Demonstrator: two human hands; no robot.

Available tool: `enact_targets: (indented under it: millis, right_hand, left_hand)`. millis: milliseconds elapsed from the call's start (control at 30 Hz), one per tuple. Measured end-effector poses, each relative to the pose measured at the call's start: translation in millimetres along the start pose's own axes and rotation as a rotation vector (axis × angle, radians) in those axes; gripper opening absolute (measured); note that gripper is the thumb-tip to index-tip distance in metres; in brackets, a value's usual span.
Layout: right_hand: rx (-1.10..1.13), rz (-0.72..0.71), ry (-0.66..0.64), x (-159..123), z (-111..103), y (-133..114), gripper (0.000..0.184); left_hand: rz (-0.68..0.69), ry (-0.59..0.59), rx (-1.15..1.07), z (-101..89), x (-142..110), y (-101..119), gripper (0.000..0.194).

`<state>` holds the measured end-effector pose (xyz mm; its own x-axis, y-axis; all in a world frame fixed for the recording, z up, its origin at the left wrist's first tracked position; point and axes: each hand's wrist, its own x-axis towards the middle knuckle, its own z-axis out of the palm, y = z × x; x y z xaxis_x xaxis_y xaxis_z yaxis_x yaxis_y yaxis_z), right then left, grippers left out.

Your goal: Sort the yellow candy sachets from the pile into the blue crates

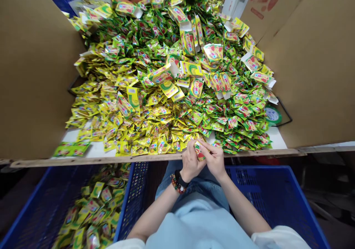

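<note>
Between my hands, just above the table's front edge, is a small printed candy box [199, 151] in red, green and white. My left hand [190, 160] wraps round its left side, with a dark band and a bead bracelet on that wrist. Fingers of my right hand [214, 159] pinch the box's upper right side. Its lower part is hidden by my fingers. Right behind my hands, a wide heap of small candy packets covers the table: yellow packets [149, 130] on the left, green packets [244, 112] on the right. Several open yellow boxes [191, 68] lie on the heap.
Cardboard walls [36, 75] stand on both sides of the heap. Below the wooden table edge [97, 161], a blue crate [126, 204] at left holds filled boxes [94, 208]. Another blue crate [294, 204] stands at right. A green packet strip [71, 149] lies at the front left.
</note>
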<state>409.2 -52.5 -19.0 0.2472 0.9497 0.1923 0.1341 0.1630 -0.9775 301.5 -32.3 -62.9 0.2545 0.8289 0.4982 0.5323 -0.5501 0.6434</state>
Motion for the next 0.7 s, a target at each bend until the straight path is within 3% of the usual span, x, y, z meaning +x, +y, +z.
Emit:
enact_targets:
  millis: [233,433,600,700]
  right_hand:
    - [-0.275,-0.300,-0.123,-7,-7,2,0.043]
    - [-0.301,-0.287,-0.119,-13,-6,11,0.049]
    - [-0.319,-0.337,-0.122,-10,-5,12,0.046]
    - [-0.331,-0.384,-0.137,-9,-4,13,0.043]
  left_hand:
    - [-0.042,-0.043,0.007,-3.8,1,1,0.051]
    - [-0.022,-0.053,0.003,-3.6,0,-1,0.052]
    - [0.076,0.070,-0.032,-3.0,-2,-6,0.055]
    - [0.081,0.110,-0.097,0.0,-2,-7,0.047]
